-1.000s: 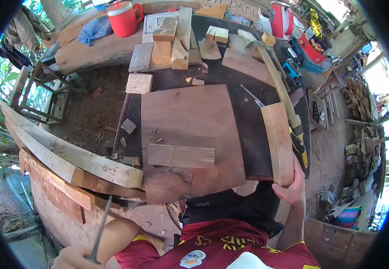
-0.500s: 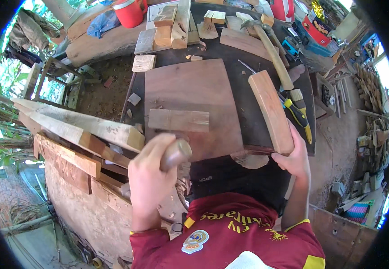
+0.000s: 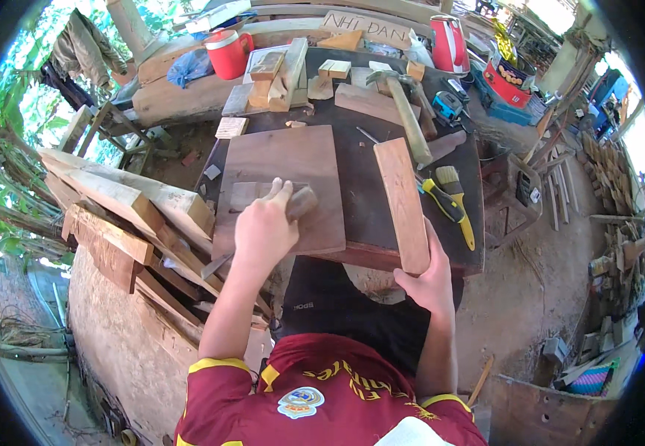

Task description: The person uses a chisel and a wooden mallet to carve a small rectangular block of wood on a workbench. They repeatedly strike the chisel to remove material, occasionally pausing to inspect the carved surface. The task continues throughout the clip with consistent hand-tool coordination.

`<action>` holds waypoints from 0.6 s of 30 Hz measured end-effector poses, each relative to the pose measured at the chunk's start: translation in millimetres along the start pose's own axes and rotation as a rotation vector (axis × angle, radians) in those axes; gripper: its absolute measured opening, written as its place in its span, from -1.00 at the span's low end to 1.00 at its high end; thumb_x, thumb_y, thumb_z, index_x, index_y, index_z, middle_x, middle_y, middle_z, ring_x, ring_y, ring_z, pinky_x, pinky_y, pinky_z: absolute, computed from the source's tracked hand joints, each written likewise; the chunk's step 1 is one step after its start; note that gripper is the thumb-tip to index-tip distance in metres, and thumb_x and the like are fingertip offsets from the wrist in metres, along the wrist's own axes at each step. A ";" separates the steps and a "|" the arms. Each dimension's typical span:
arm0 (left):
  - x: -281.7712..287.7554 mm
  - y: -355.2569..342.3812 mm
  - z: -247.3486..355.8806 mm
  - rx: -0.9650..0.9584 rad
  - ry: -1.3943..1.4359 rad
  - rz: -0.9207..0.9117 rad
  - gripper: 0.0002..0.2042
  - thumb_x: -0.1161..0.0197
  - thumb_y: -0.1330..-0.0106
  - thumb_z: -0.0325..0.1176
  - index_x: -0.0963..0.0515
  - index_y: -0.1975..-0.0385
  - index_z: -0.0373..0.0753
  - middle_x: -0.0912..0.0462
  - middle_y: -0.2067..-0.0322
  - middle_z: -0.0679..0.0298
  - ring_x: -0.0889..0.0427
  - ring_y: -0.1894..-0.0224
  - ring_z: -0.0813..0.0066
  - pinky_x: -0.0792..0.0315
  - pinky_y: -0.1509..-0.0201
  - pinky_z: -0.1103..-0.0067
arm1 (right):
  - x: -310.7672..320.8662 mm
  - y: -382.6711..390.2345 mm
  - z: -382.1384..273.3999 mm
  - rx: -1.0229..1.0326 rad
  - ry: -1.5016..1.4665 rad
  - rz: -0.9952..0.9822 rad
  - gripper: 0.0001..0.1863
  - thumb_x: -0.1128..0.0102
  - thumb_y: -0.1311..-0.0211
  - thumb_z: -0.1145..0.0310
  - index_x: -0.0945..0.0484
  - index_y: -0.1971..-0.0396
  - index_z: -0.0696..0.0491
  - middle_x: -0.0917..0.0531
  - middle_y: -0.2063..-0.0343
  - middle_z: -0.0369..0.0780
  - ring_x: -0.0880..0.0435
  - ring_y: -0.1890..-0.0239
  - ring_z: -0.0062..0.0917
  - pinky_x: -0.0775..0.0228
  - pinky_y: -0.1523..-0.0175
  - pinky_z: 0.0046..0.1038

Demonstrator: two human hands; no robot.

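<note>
Dark tabletop [image 3: 363, 197], left fingers [image 3: 286, 190] around handled tool [image 3: 304, 204], farther over board [image 3: 296, 157] than before, right fingers [image 3: 434, 244] around wood block [image 3: 401, 204]

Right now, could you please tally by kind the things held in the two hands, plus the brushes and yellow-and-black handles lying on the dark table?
Cylindrical-handled tool, in the left hand: 1
Wooden block, in the right hand: 1
Brush: 1
Yellow-and-black handle: 1
Total: 4
</note>
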State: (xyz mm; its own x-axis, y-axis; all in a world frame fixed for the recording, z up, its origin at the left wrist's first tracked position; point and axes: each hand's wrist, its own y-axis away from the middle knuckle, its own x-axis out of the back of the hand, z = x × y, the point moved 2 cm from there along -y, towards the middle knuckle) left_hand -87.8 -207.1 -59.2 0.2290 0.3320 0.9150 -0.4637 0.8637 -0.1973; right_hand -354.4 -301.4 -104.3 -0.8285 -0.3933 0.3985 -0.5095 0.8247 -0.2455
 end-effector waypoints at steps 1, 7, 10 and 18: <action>-5.1 1.0 5.4 -0.008 -0.037 0.001 -0.45 -0.32 0.02 -0.43 -0.49 -0.09 -0.29 -0.49 -0.13 0.02 -0.65 0.12 0.03 -0.54 0.04 0.30 | 0.3 0.4 0.2 -0.013 -0.033 0.004 -0.08 -0.27 0.27 0.53 -0.20 -0.29 0.22 -0.46 -0.15 -0.03 -0.44 -0.23 -0.36 -0.21 -0.30 -0.36; -27.4 4.1 19.2 0.016 -0.047 0.126 -0.46 -0.32 -0.03 -0.29 -0.49 -0.06 -0.37 -0.46 -0.13 -0.12 -0.69 0.24 0.03 -0.61 0.19 0.31 | 2.3 -1.4 -1.6 -0.025 -0.029 -0.006 -0.08 -0.28 0.26 0.52 -0.20 -0.29 0.23 -0.46 -0.15 -0.03 -0.43 -0.23 -0.36 -0.20 -0.30 -0.36; -28.1 5.9 18.8 0.032 -0.003 0.185 -0.49 -0.34 -0.01 -0.27 -0.53 0.00 -0.37 -0.49 -0.11 -0.12 -0.70 0.24 0.04 -0.61 0.20 0.32 | 2.8 -0.6 2.9 -0.041 -0.072 -0.033 -0.08 -0.28 0.26 0.52 -0.20 -0.29 0.23 -0.46 -0.15 -0.04 -0.42 -0.23 -0.37 -0.18 -0.31 -0.36; -12.1 12.6 1.6 0.187 -0.008 0.234 -0.53 -0.33 -0.02 -0.22 -0.60 0.04 -0.32 -0.54 -0.04 -0.07 -0.69 0.23 0.03 -0.59 0.12 0.36 | 5.8 0.5 10.3 -0.083 -0.022 -0.061 -0.03 -0.34 0.29 0.48 -0.18 -0.30 0.25 -0.43 -0.18 -0.03 -0.40 -0.25 -0.35 -0.16 -0.32 -0.34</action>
State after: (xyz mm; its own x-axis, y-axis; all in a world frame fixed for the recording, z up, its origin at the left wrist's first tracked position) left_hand -97.8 -200.8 -72.2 0.0910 0.5103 0.8552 -0.6531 0.6789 -0.3356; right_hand -361.8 -307.4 -111.1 -0.8020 -0.4517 0.3910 -0.5387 0.8296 -0.1466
